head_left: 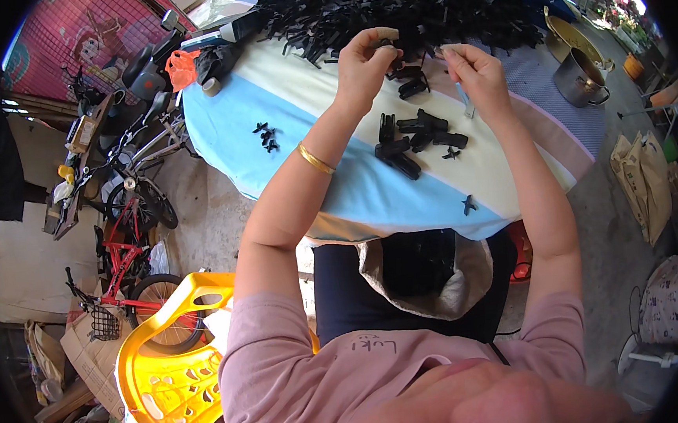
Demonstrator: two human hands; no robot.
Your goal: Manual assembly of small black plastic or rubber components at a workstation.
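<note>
Pinching a dark piece (388, 44), the left hand (364, 70) is at the near edge of a heap of black plastic parts (403, 6); beside it, the right hand (478, 80) grips a slim tool (468, 106). Nearer than the heap, a small cluster (420, 137) seems done; most seems left.

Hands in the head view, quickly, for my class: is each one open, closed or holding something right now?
Left hand: closed, apparently pinching a small black piece.
Right hand: closed, holding a slim pale-blue tool.

A yellow chair (185, 397) stands near a red bicycle (126, 262), a metal pot (578, 82) at far right.
</note>
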